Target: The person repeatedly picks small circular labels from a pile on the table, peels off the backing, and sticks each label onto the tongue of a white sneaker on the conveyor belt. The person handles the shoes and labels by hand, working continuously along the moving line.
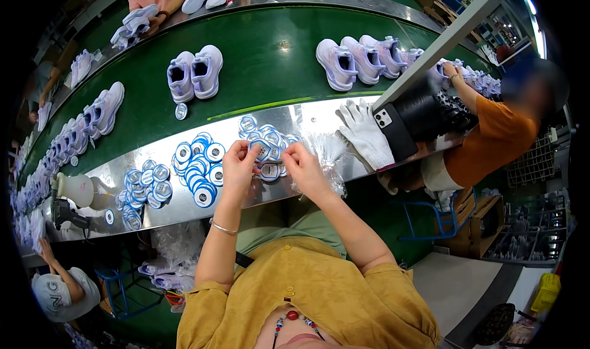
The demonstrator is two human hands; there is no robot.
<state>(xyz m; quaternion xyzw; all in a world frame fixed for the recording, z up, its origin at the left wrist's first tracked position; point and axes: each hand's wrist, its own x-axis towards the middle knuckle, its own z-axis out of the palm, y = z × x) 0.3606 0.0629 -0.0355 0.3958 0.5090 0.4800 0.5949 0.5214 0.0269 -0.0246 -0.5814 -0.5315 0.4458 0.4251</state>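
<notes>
My left hand (pixel 241 163) pinches a round blue-and-white tag (pixel 262 150) at its edge, above a pile of similar tags (pixel 270 172) on the metal ledge. Just to the right, my right hand (pixel 305 172) is closed in a pinch near that tag. Whatever lies between its fingertips is too small to make out. Beside the right hand is a bundle of thin clear plastic strands (pixel 327 149). Two more piles of round tags lie to the left, a middle pile (pixel 200 164) and a far-left pile (pixel 146 186).
White-lilac sneakers (pixel 195 73) stand on the green conveyor (pixel 264 60), with several more (pixel 362 57) farther right. A white glove (pixel 364 130) and a dark phone (pixel 393 130) lie at right. One co-worker in orange (pixel 491 134) handles shoes; others are at left and across.
</notes>
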